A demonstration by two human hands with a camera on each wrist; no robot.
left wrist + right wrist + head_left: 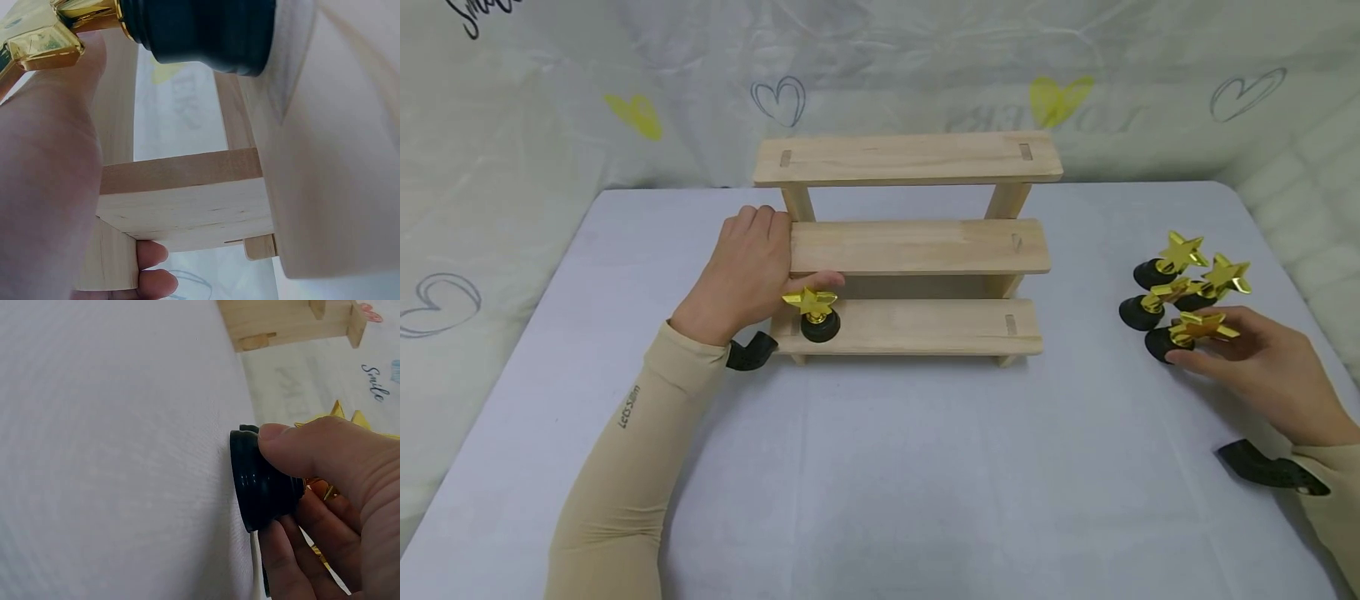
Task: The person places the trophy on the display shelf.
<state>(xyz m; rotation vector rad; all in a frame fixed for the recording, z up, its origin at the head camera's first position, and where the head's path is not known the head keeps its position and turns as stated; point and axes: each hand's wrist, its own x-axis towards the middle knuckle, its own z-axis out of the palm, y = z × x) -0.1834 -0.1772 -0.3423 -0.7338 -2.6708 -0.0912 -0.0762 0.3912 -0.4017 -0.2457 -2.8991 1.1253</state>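
A three-tier wooden shelf (917, 247) stands at the back of the table. My left hand (747, 271) grips the left end of its middle board, thumb on the front side; in the left wrist view two fingertips (156, 284) curl round the far side. Just below that thumb, a gold star trophy (818, 315) with a black base stands at the left of the lowest board. On the right of the table my right hand (1262, 367) holds another star trophy (1202, 327), thumb and fingers about its black base (265, 481), which is close to the tablecloth.
Several more star trophies (1180, 250) stand grouped just behind my right hand. White cloth covers the table (910, 467). Behind it hangs a pale curtain (887, 67) printed with hearts. Black straps (1270, 468) sit on both wrists.
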